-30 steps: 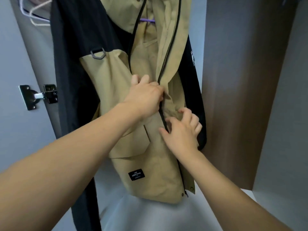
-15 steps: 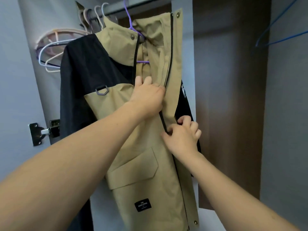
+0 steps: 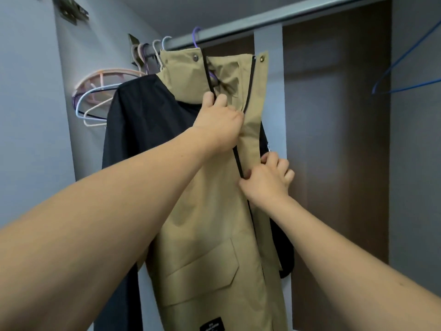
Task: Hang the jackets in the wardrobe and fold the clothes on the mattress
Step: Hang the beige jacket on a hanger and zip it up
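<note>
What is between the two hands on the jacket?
In the head view, a closed stretch of black zipper on the tan jacket runs between the left hand and right hand.

A grey metal wardrobe rail (image 3: 274, 19) runs across the top, above the fingers. A purple hanger (image 3: 196, 35) hooks over it, carrying the khaki-and-black jacket (image 3: 214, 223). Further left hang empty pastel hangers (image 3: 100, 91); far right, a blue wire hanger (image 3: 405, 65).
</note>
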### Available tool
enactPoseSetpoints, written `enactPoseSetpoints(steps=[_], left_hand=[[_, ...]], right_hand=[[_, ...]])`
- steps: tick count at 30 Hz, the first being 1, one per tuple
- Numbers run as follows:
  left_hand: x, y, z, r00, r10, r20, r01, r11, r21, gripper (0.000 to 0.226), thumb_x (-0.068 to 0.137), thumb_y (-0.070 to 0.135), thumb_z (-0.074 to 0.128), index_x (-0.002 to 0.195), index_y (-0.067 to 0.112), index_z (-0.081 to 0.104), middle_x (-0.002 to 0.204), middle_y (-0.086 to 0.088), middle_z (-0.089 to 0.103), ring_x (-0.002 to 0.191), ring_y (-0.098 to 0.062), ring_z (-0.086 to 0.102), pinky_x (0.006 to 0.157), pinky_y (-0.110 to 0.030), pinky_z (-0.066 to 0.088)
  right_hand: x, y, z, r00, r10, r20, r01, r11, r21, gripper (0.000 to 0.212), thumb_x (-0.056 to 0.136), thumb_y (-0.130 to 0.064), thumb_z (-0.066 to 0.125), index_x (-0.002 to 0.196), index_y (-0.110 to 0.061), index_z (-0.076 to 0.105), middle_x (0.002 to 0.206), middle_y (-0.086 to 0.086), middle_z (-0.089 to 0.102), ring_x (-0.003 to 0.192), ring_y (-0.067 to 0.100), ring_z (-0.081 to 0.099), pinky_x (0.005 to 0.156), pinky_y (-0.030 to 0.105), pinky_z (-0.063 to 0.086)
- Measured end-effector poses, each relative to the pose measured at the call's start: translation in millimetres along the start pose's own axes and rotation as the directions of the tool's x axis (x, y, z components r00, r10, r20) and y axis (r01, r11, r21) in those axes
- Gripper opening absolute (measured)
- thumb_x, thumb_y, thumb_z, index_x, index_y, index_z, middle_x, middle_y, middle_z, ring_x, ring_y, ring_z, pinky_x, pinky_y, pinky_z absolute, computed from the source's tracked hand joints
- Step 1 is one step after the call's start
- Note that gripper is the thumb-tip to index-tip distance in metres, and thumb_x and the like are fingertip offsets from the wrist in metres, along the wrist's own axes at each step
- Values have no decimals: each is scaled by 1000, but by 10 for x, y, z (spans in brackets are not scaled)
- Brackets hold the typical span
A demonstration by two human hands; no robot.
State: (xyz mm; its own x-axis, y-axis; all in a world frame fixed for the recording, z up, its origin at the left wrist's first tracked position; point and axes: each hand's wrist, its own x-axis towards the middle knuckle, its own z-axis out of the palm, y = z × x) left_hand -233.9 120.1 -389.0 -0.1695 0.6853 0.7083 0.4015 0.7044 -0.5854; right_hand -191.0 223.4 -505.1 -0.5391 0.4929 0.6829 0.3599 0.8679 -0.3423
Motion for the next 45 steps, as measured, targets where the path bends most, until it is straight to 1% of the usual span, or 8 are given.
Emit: enactPoseSetpoints(steps=[5, 15, 19, 23, 31, 35, 41, 45], left_hand=[[131, -195, -33, 981, 177, -80, -163, 975, 150, 23, 92, 14, 42, 109, 13, 58, 111, -4, 60, 110, -29, 41, 95, -46, 27], [500, -649, -126, 981, 66, -184, -25, 976, 217, 28, 94, 11, 34, 115, 7, 53, 118, -11, 55, 109, -32, 43, 92, -47, 33], [626, -743, -88, 957, 151, -246, -100, 973, 207, 25, 93, 12, 36, 113, 10, 50, 119, -9, 48, 111, -31, 41, 93, -48, 33], [726, -928, -62, 939, 179, -294, -101, 959, 263, 29, 91, 15, 38, 116, 11, 52, 122, -9, 42, 111, -31, 41, 94, -51, 33], [1016, -1207, -147, 968, -30, -249, 48, 996, 69, 16, 94, 14, 45, 107, 9, 55, 109, -10, 42, 90, -30, 43, 71, -39, 28], [965, -1188, -102, 976, -186, -117, 154, 959, -240, 17, 102, 20, 40, 99, 7, 50, 111, -12, 45, 81, -31, 50, 62, -40, 37], [610, -1218, -219, 996, -74, -52, 41, 884, -466, 22, 98, 31, 50, 96, 16, 65, 109, -1, 47, 101, -28, 53, 89, -44, 47], [298, -1224, -159, 997, 63, 49, -28, 850, -526, 10, 92, 40, 59, 87, 37, 68, 115, 8, 44, 110, -20, 43, 98, -41, 39]], right_hand=[[437, -268, -228, 999, -50, 2, 50, 999, -7, 31, 88, -49, 59, 103, -22, 67, 121, 1, 44, 114, 29, 34, 89, 36, 25], [747, -425, -451, 908, -90, 410, 63, 995, 79, 22, 83, -23, 69, 71, -14, 54, 80, 4, 62, 79, 24, 62, 63, 27, 46], [1081, -586, -674, 979, -144, 142, 105, 961, 254, 37, 84, -39, 68, 66, -18, 42, 70, 2, 48, 71, 27, 49, 56, 30, 35], [1150, -636, -588, 981, -151, 123, 125, 973, 195, 39, 87, -38, 67, 67, -19, 39, 74, 1, 49, 76, 27, 54, 58, 29, 37], [1173, -673, -403, 953, -155, 261, 113, 979, 169, 33, 84, -37, 72, 70, -19, 48, 72, -1, 56, 73, 21, 58, 60, 28, 43], [1214, -691, -451, 932, -153, 328, 106, 982, 155, 33, 82, -41, 73, 69, -17, 53, 77, 2, 60, 79, 24, 62, 64, 29, 46], [1451, -621, -677, 996, -50, -71, 79, 858, 508, 30, 83, -42, 68, 88, -20, 47, 97, 2, 55, 91, 26, 56, 73, 35, 46], [1570, -654, -761, 997, -64, -52, 82, 688, 721, 14, 95, -36, 58, 97, -22, 56, 106, 2, 63, 95, 21, 62, 70, 34, 50]])
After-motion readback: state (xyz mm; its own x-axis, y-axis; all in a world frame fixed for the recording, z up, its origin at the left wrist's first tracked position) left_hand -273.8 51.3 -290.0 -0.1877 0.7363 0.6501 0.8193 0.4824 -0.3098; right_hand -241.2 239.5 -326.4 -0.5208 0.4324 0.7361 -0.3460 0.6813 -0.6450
